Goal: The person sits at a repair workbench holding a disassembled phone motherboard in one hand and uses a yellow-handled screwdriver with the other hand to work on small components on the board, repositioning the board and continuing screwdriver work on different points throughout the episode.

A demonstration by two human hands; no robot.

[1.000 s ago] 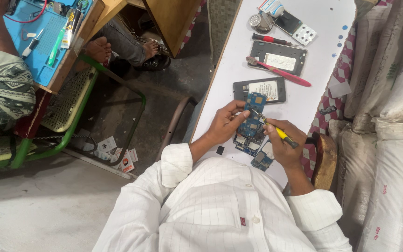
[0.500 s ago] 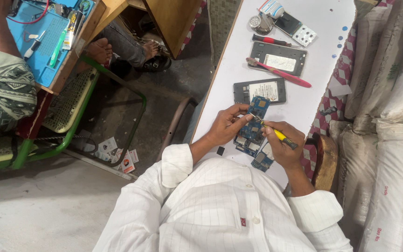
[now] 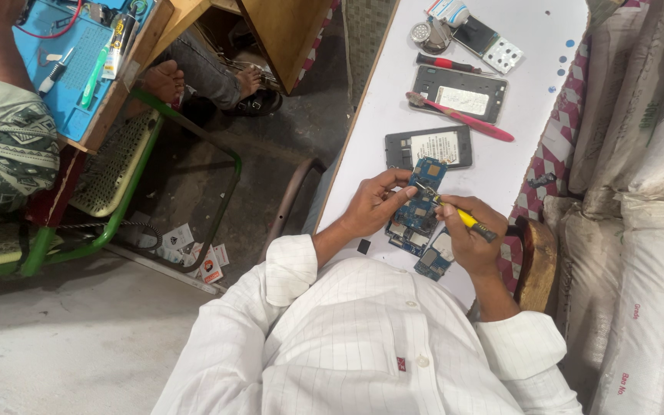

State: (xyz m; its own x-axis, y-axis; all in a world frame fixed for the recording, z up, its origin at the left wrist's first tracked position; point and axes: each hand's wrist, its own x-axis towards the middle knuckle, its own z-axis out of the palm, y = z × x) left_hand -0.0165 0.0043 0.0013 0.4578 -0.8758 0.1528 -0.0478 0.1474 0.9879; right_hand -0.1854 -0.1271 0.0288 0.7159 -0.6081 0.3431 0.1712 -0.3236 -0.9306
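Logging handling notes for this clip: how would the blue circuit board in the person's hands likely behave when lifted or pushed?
The blue circuit board looks thin and flat, so probably stiff and light. Its exposed components suggest it is fragile. The left hand pinches its edge, hinting that it could slip.

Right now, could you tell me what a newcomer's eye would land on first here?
Probably the blue circuit board at the near end of the white table, held by the left hand while the right hand works on it with a yellow-handled tool. Beyond lie two opened phones and a red toothbrush.
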